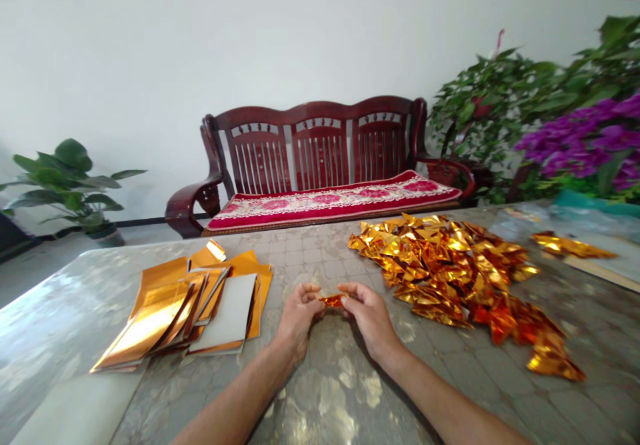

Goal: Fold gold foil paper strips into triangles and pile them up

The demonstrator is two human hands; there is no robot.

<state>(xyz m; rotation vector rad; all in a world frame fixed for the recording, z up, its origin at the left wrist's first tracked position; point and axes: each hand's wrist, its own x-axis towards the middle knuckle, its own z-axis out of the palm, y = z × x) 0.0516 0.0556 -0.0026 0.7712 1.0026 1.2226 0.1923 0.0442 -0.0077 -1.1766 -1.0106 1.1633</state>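
One gold foil piece [333,301] pinched by two hands over a stone table [310,261]
The left hand [300,315] and right hand [367,318] have their fingers closed on the piece, near the middle of the table. One stack of flat gold sheets [195,305] lies on the left. One big heap of folded gold bits [440,268] lies on the right, too many to count. One red bench [315,145] stands far off.
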